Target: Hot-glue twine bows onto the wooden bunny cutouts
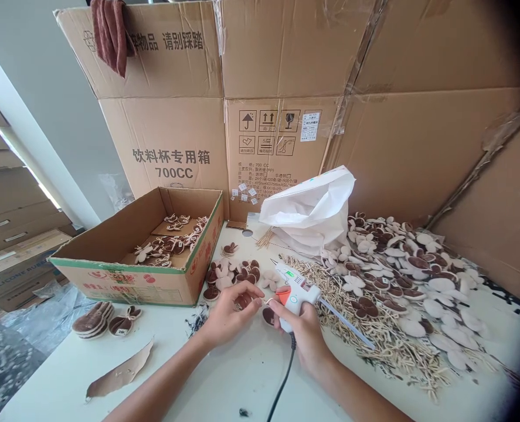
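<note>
Okay, we had two bare hands working close together over a white table (224, 387). Our right hand (306, 335) was wrapped round a white glue gun (295, 300), fingers closed on its handle, nozzle aimed up and away to the left. Our left hand (230, 313) had thumb and forefinger drawn together beside a tiny pale bit (267, 300), likely cord; we couldn't tell whether those tips truly gripped it.

We judged the step as handling that small bit with the gun kept ready. The next move, we reckoned, called for a steady left pinch and a hot tip well clear of skin.

Relative to the fingers, the pale bit sat between both hands' fingertips, right of the left thumb. We marked a dark brown piece (267, 317) just below it, partly covered by the right fingers. Further right we had loose cords (374, 343) and heaped petal-shaped pieces (352, 285); at left, an open carton (149, 290) held finished-looking ones.
</note>
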`<state>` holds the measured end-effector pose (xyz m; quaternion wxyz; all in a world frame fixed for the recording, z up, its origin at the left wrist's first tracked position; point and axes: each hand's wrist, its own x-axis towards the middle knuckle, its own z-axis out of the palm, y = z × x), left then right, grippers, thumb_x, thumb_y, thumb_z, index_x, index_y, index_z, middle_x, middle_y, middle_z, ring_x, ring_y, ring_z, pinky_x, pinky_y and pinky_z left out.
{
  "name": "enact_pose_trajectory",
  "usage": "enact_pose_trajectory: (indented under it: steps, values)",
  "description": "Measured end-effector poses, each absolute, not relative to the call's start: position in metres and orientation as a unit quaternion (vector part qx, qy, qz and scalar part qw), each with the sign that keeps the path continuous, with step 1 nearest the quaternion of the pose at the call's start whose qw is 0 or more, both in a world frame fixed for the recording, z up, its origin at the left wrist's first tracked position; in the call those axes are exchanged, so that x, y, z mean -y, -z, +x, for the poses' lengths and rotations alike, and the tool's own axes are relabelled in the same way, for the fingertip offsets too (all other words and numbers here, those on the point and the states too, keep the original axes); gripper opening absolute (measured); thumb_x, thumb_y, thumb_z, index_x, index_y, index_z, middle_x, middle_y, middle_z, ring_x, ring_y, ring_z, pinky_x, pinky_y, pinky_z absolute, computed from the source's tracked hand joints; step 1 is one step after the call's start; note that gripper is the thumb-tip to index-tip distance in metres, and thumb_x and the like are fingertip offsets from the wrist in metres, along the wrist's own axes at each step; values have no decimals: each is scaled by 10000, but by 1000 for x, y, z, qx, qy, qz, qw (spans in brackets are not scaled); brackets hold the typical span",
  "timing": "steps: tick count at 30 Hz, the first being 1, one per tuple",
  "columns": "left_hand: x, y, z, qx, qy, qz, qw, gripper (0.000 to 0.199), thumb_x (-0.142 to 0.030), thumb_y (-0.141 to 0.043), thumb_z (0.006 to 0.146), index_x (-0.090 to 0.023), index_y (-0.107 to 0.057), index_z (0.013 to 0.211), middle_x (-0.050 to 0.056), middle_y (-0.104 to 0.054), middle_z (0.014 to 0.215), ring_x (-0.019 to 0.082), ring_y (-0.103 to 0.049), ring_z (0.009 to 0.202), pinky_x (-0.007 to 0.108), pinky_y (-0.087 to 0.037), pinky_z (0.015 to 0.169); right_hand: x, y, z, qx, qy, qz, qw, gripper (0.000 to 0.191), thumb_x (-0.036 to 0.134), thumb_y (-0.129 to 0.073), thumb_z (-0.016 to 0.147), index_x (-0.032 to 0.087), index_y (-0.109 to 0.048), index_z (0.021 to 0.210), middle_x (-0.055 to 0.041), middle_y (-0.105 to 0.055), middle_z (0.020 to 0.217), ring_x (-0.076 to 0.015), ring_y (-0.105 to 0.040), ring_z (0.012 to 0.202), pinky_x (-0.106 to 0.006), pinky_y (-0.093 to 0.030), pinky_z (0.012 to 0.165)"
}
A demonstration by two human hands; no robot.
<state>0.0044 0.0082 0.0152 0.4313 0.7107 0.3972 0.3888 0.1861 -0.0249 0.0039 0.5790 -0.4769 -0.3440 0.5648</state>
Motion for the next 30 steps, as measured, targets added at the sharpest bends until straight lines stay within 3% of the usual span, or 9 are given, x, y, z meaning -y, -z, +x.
enact_pose_trajectory:
  steps: [7,15,22,30]
  values:
    - [-5,-18,6,-374,-377,749,397,128,-278,-730,864,-212,-704,970,-6,-710,872,114,-550,681,231,-462,659,24,2,188,354,-550,-475,588,459,393,-879,710,211,-613,1038,-11,-710,793,-135,-555,530,-284,-412,519]
    - [-6,-17,7,-374,-388,762,360,94,-266,-643,930,-229,-724,959,-8,-719,863,116,-558,687,229,-474,653,22,5,188,363,-541,-489,581,449,411,-861,743,201,-618,1057,11,-665,656,-149,-546,533,-268,-380,495]
    - [-6,-16,7,-360,-404,773,331,64,-231,-659,915,-226,-706,958,11,-706,896,131,-571,727,240,-474,638,23,5,188,363,-547,-484,579,429,397,-859,744,208,-616,1043,-16,-697,797,-142,-546,542,-279,-383,492]
    - [-11,-10,6,-367,-427,756,333,62,-222,-626,940,-226,-688,943,27,-693,940,143,-608,784,248,-488,647,26,0,186,363,-525,-491,593,493,470,-853,738,207,-595,1066,20,-624,593,-182,-550,552,-295,-415,499]
